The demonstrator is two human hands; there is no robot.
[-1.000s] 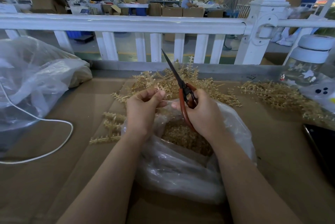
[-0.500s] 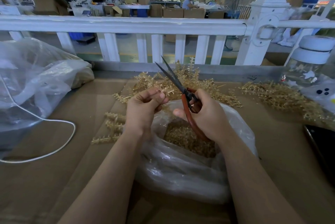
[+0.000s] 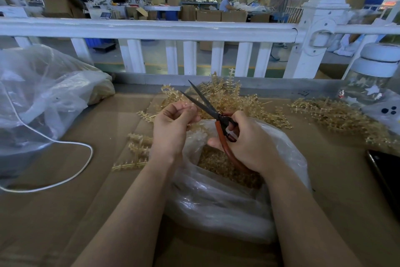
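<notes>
My right hand (image 3: 249,143) grips the red handles of a pair of scissors (image 3: 211,107). Its dark blades point up and to the left and stand apart. My left hand (image 3: 173,124) pinches a small tan plastic strip (image 3: 194,125) right beside the blades. Both hands hover over a clear plastic bag (image 3: 227,197) that holds a heap of small tan cut pieces (image 3: 218,164). Behind the hands lies a pile of tan plastic strips (image 3: 238,102) on the cardboard-covered table (image 3: 65,212).
More tan strips lie at left (image 3: 136,152) and far right (image 3: 337,115). A large clear bag (image 3: 39,93) and a white cable (image 3: 71,171) sit at left. A glass jar with a white lid (image 3: 376,78) and a dark phone (image 3: 385,171) are at right. A white railing (image 3: 151,28) runs behind.
The scissor blades were together a second ago and have since spread apart. Both hands have stayed over the bag, with the left fingers still on the strip.
</notes>
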